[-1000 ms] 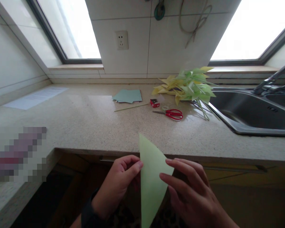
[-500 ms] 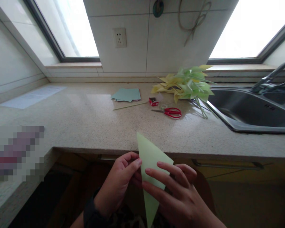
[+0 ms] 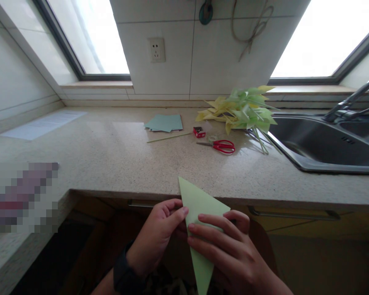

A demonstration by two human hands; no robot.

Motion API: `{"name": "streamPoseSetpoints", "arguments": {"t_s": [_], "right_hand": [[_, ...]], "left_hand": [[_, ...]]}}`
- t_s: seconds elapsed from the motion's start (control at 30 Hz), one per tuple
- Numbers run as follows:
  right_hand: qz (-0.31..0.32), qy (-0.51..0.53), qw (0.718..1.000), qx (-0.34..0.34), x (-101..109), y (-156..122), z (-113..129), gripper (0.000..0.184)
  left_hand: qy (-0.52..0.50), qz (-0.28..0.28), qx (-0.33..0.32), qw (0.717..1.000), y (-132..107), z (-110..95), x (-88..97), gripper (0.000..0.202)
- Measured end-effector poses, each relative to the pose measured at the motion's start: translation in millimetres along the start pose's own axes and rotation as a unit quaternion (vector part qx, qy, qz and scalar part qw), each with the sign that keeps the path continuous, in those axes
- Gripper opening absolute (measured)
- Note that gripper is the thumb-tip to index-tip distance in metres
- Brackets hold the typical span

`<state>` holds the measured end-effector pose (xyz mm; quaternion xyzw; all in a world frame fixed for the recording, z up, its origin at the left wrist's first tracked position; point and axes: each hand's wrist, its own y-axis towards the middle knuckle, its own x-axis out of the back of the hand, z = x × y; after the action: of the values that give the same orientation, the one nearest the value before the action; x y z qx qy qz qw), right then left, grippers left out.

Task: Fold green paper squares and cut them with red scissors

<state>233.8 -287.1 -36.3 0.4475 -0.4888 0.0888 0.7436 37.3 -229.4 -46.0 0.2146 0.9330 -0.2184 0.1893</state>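
A pale green sheet of paper (image 3: 199,200), folded into a triangle, is held in front of the counter's edge, its top corner pointing away from me. My left hand (image 3: 160,229) pinches the paper's left folded edge between thumb and fingers. Across the paper's face lie the fingers of my right hand (image 3: 227,241), their tips near the left fold; its thumb is hidden behind the sheet. The lower point of the triangle hangs between my wrists.
On the counter (image 3: 117,164) lie teal paper sheets (image 3: 164,123), a thin green stick (image 3: 169,137), a small red box (image 3: 199,131) and red-handled scissors (image 3: 223,146). Yellow and green paper pinwheel-like shapes on stems (image 3: 246,108) are piled beside the sink (image 3: 310,168). A printed sheet (image 3: 44,125) lies left.
The folded paper has shifted slightly right and toward me. My right hand's fingers have come closer together and lie flatter on the paper; the left hand keeps its pinch.
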Motion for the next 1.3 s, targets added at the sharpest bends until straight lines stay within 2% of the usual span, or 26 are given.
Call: {"name": "streamPoseSetpoints", "arguments": {"t_s": [0.27,0.5,1.0,1.3], "right_hand": [[-0.046,0.025,0.999,-0.011,2.0,10.4,2.2,0.027],[-0.020,0.038,0.999,-0.010,1.5,11.0,4.4,0.025],[-0.030,0.100,0.994,-0.019,8.0,12.9,5.2,0.019],[-0.008,0.093,0.995,-0.024,9.3,11.2,11.2,0.019]], "left_hand": [[0.029,0.005,-0.012,1.000,1.9,-1.6,1.4,0.029],[0.048,0.005,-0.022,0.999,-0.5,-1.6,1.7,0.026],[0.107,-0.002,-0.077,0.991,-7.7,-8.3,-0.7,0.022],[0.127,-0.016,-0.089,0.988,-7.9,-6.8,2.4,0.023]]}}
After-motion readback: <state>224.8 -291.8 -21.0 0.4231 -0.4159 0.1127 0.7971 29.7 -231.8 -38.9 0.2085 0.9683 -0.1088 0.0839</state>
